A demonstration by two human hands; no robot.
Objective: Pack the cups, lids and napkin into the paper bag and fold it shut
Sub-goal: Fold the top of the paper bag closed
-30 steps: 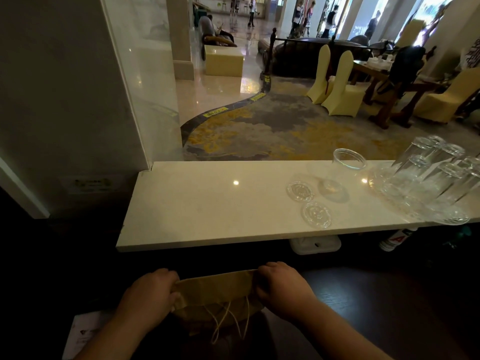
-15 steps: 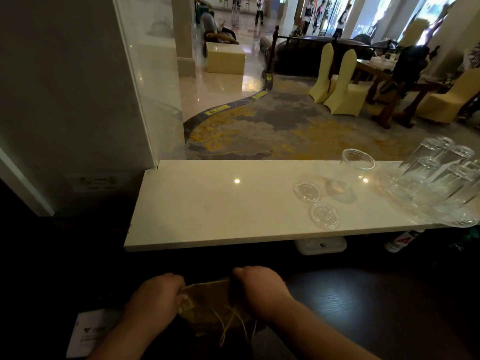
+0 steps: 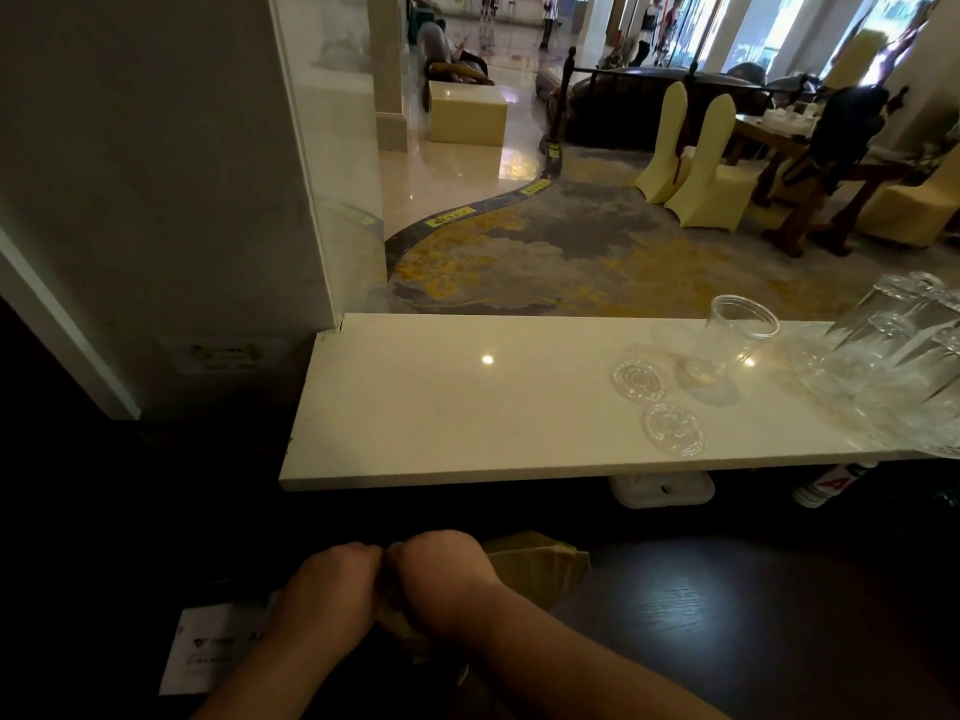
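A brown paper bag (image 3: 540,566) lies on the dark lower table, mostly hidden under my fists. My left hand (image 3: 332,589) and my right hand (image 3: 441,579) are pressed knuckle to knuckle, both closed on the bag's top edge. On the white counter (image 3: 441,407) stands one clear plastic cup (image 3: 727,340). Two clear round lids lie flat near it, one (image 3: 640,380) to its left and the other (image 3: 674,428) closer to the counter's front edge. I see no napkin.
Several upturned drinking glasses (image 3: 893,356) crowd the counter's right end. A white printed card (image 3: 208,646) lies on the dark table left of my arm. A white box (image 3: 661,488) and a bottle (image 3: 826,485) sit under the counter. A glass panel rises at the left.
My hands slid together along the bag's top edge, from about a bag-width apart to touching. The bag's mouth has bunched up and its string handles are hidden. The view shifted left.
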